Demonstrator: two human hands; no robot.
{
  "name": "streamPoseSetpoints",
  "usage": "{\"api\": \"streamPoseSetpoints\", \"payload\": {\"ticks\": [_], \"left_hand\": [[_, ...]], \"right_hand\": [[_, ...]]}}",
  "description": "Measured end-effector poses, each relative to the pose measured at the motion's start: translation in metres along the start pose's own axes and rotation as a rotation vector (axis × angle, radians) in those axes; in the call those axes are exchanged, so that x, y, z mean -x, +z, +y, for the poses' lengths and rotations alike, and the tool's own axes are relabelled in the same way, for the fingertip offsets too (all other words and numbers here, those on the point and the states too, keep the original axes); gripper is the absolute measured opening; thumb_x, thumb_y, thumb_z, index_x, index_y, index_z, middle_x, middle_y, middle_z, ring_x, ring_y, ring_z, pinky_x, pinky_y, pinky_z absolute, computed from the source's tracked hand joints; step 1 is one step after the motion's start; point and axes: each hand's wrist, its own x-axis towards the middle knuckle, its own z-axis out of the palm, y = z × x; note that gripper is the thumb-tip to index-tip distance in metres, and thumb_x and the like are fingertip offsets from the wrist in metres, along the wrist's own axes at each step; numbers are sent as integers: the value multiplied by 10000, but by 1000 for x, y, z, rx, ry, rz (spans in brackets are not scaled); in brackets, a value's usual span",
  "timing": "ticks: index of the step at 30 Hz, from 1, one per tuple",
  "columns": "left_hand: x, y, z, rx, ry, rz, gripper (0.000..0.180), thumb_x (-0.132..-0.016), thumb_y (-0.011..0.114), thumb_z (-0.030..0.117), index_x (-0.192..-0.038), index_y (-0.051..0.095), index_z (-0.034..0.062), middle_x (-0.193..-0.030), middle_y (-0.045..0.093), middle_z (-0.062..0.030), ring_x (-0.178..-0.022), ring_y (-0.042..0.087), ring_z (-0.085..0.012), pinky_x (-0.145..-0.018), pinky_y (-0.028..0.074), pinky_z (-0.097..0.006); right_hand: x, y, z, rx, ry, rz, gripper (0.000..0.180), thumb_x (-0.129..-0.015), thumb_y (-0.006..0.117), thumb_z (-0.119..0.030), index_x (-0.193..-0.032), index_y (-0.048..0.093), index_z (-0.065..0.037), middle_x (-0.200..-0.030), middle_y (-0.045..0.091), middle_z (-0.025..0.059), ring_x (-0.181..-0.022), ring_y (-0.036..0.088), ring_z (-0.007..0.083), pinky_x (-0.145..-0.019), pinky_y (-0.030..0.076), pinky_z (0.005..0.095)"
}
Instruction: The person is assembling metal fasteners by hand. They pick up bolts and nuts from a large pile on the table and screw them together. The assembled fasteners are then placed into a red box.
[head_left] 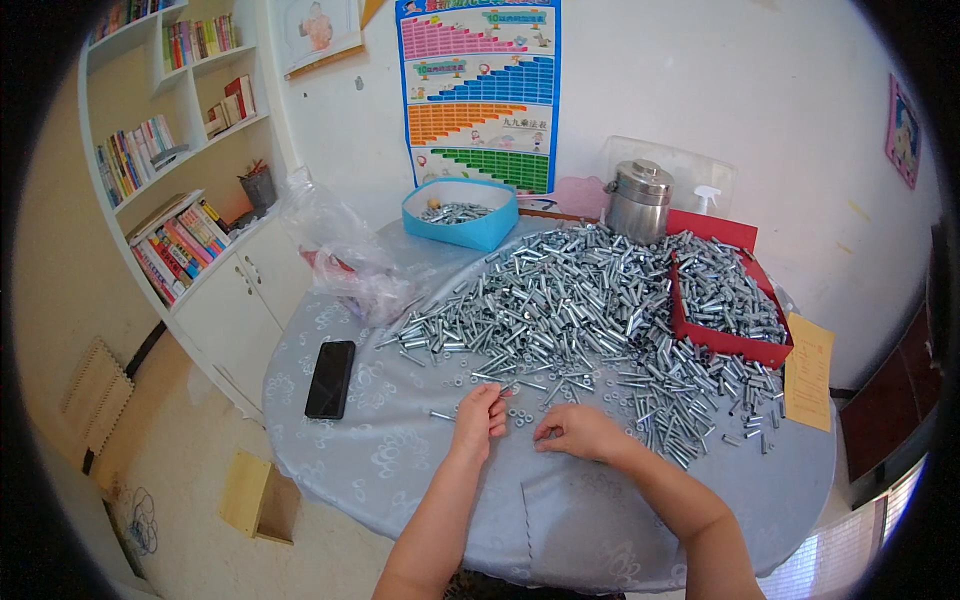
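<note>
A black phone (330,380) lies by the table's (350,455) left edge. Shiny metal bits (560,290) heap toward the back edge. The left hand (482,418) pinches one; I can't tell the right hand's (578,432) grip.

bare left hand (480,420), fingers drawn together at near edge of wide heap of silver metal bolts and tubes (570,295); any piece gripped too small to tell. bare right hand (582,433) near it, fingers curled, low over grey patterned tablecloth (400,500). small silver ring-shaped nuts (520,416) between hands. right of heap: open red rectangular box (735,347), filled with metal pieces. left: black rectangular phone (330,380).
</note>
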Motion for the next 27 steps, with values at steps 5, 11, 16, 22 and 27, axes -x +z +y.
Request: {"api": "streamPoseSetpoints", "payload": {"ticks": [5, 11, 16, 22, 27], "left_hand": [[0, 0, -1, -39, -31, 3, 180, -895, 466, 210, -824, 514, 52, -553, 316, 53, -422, 256, -39, -370, 197, -198], [2, 6, -3, -163, -114, -68, 175, -887, 479, 216, -807, 491, 61, -560, 325, 54, -426, 254, -38, -370, 192, -196], [8, 16, -6, -211, -188, -140, 167, -889, 483, 217, -803, 476, 74, -556, 313, 61, -431, 247, -32, -372, 188, -192], [8, 17, -9, -198, -237, -193, 173, -888, 488, 224, -821, 486, 65, -566, 298, 64, -437, 238, -30, -377, 185, -185], [6, 13, -11, -100, -285, -228, 195, -890, 481, 232, -853, 501, 41, -572, 281, 66, -447, 231, -33, -380, 187, -183]], "right_hand": [[0, 2, -2, -13, -30, 29, 186, -723, 675, -222, -833, 645, -75, -799, 610, 57, -733, 589, 189, -654, 465, 294], [-1, -2, 10, -691, 139, 340, 108, -772, 658, -113, -847, 625, -42, -774, 608, -3, -706, 549, 67, -634, 436, 208], [0, -5, 19, -889, 107, 390, 97, -785, 646, -59, -874, 618, -31, -792, 612, -17, -698, 541, 38, -631, 424, 176], [0, 0, 19, -884, 111, 387, 119, -797, 636, -71, -904, 625, -20, -807, 619, -11, -709, 543, 35, -632, 422, 170], [3, -4, 10, -817, 114, 373, 163, -812, 632, -115, -934, 624, -7, -847, 623, 3, -772, 551, 56, -697, 436, 197]]}}
